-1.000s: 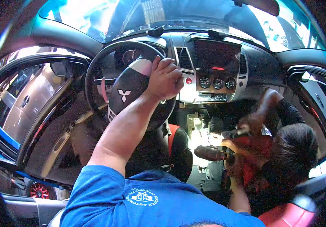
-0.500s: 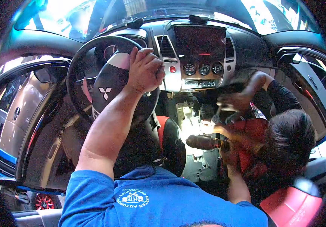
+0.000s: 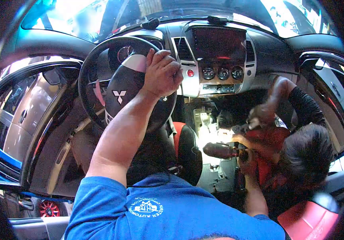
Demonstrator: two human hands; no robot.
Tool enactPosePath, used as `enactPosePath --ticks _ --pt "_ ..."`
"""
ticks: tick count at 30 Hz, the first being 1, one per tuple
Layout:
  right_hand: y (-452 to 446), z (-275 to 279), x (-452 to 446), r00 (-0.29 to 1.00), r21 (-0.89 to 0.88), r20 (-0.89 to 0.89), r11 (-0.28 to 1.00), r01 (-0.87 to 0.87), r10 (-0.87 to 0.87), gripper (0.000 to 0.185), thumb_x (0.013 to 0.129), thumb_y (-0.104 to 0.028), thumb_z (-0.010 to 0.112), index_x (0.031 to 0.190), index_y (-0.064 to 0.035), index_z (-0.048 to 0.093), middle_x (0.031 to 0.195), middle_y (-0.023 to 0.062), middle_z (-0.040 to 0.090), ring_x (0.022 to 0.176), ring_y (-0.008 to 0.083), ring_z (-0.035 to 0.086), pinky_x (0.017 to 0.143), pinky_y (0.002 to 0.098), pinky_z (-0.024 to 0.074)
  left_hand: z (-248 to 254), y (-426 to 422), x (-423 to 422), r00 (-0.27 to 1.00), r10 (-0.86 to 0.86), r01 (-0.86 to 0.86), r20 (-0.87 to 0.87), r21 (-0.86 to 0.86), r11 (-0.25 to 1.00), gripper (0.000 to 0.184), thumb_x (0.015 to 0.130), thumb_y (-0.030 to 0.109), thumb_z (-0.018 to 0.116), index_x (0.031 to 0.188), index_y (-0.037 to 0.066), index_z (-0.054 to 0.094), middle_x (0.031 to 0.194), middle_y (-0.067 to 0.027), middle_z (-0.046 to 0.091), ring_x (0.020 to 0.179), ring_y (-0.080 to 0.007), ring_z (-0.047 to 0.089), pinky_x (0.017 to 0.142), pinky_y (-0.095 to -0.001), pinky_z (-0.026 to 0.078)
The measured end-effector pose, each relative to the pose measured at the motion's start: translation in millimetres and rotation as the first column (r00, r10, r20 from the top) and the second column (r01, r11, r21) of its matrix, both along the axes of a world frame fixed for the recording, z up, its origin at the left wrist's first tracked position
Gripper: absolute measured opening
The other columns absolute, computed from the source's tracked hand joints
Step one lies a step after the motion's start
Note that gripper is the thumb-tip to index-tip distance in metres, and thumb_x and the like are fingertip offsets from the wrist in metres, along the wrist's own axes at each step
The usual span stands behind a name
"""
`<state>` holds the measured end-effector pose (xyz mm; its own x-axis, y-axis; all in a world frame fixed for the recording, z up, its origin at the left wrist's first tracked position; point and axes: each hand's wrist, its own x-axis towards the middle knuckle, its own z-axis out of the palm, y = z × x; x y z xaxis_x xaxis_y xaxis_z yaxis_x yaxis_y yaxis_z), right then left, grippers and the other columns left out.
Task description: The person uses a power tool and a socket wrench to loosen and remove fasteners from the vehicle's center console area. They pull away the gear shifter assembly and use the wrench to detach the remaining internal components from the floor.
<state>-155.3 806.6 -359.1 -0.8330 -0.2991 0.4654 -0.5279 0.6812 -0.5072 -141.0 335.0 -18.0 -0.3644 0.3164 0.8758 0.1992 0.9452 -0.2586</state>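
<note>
Bending the fingers of the left hand (image 3: pixel 163 75) over the right rim of the wheel (image 3: pixel 124 82), a person in a blue shirt (image 3: pixel 176 212) leans across the front of a car; how tightly that hand closes cannot be told. The right hand, (image 3: pixel 247 161) reaching to the right, has its fingers wrapped around the right end of a dark, rounded tool (image 3: pixel 219 150), whose far end points left, just on the near side of a brightly lit patch (image 3: pixel 208 130) between the seats.

To the right, a co-worker (image 3: pixel 306 154) in a black sleeve (image 3: pixel 306 104) bends low, one hand (image 3: pixel 263 114) blurred near the far end of the footwell.

A three-diamond Mitsubishi emblem (image 3: pixel 119 96) marks the wheel's hub. "KIRSTEN AUTOWO" and "CORPORATION" can be read around the shirt's round white logo (image 3: pixel 146 207); the rest is unclear. Writing on a red cover (image 3: pixel 308 220), near right, is too faint to read. On the dash, a dark screen (image 3: pixel 220 43) sits above three round gauges (image 3: pixel 223 73), with a red button (image 3: pixel 190 73) to their left.
</note>
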Motion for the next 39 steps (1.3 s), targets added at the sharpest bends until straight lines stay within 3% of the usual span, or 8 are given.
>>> enactPosePath --ticks 2,8,11,17,26,32,35,39 --pt "-3 17 3 0.988 -0.024 0.151 1.0 -0.011 0.014 0.057 0.074 -0.033 0.082 0.116 -0.0041 0.058 0.115 0.0212 0.061 0.109 0.0421 0.057 0.099 0.0514 0.045 -1 0 0 1.0 0.015 -0.015 -0.002 -0.001 1.0 0.009 0.076 0.024 0.07 0.081 0.016 0.067 0.091 -0.0008 0.065 0.117 -0.027 0.057 0.114 -0.056 0.024" --pt "-12 4 0 0.979 -0.015 -0.2 0.999 0.047 -0.049 0.053 0.075 -0.032 0.081 0.114 -0.0042 0.058 0.112 0.0202 0.061 0.106 0.0408 0.058 0.096 0.0515 0.0454 2 3 3 1.0 0.026 -0.026 0.006 0.002 1.0 0.011 0.075 0.025 0.071 0.081 0.017 0.068 0.091 -0.0009 0.065 0.117 -0.0271 0.057 0.113 -0.0563 0.025" --pt "-4 12 1 0.998 -0.006 0.054 1.0 -0.022 0.023 0.053 0.075 -0.031 0.082 0.114 -0.004 0.058 0.111 0.02 0.061 0.105 0.0406 0.058 0.095 0.051 0.0459 0 1 1 1.0 0.004 -0.004 -0.01 0.001 1.0 0.011 0.074 0.025 0.071 0.08 0.017 0.068 0.091 -0.0011 0.065 0.117 -0.0273 0.056 0.113 -0.0564 0.026" --pt "-6 7 -1 0.967 -0.039 -0.247 0.997 -0.067 0.056 0.053 0.074 -0.029 0.082 0.114 -0.0045 0.057 0.105 0.0186 0.062 0.099 0.0402 0.06 0.091 0.0494 0.0474 0 0 1 1.0 0.006 -0.006 -0.004 -0.006 1.0 0.012 0.074 0.026 0.071 0.08 0.016 0.069 0.092 -0.0011 0.065 0.117 -0.0275 0.056 0.113 -0.0567 0.025" --pt "-10 15 0 0.957 0.068 -0.291 0.997 0.027 -0.006 0.047 0.073 -0.028 0.083 0.106 -0.0039 0.06 0.1 0.0196 0.062 0.097 0.0402 0.061 0.09 0.0493 0.0473 -1 -1 2 0.999 0.015 -0.014 0.031 -0.032 0.999 0.012 0.078 0.025 0.07 0.086 0.019 0.065 0.093 0.0002 0.065 0.119 -0.0302 0.056 0.115 -0.058 0.023" --pt "-4 8 -1 0.998 -0.026 -0.055 0.999 -0.039 0.038 0.053 0.074 -0.029 0.083 0.114 -0.0027 0.058 0.105 0.0201 0.062 0.097 0.0397 0.061 0.091 0.0513 0.0482 0 0 1 1.0 0.016 -0.017 -0.011 -0.016 1.0 0.012 0.073 0.027 0.071 0.078 0.016 0.067 0.09 -0.001 0.064 0.118 -0.0263 0.055 0.114 -0.0564 0.024" --pt "-5 9 0 0.933 0.052 -0.358 0.998 -0.026 0.043 0.055 0.074 -0.029 0.083 0.115 -0.0031 0.058 0.109 0.0192 0.062 0.096 0.0391 0.062 0.09 0.0495 0.0496 0 1 1 1.0 0.02 -0.02 -0.003 -0.014 1.0 0.012 0.073 0.026 0.071 0.079 0.016 0.067 0.09 -0.0012 0.064 0.118 -0.0265 0.055 0.114 -0.057 0.024" --pt "-9 12 3 0.996 -0.089 0.078 0.996 -0.024 0.031 0.051 0.075 -0.029 0.081 0.114 -0.0041 0.058 0.109 0.0185 0.061 0.097 0.0388 0.062 0.091 0.0476 0.0506 0 1 2 0.999 0.032 -0.032 0.0 -0.015 0.999 0.01 0.074 0.025 0.071 0.08 0.017 0.067 0.091 -0.0011 0.065 0.118 -0.0267 0.056 0.114 -0.0573 0.025"
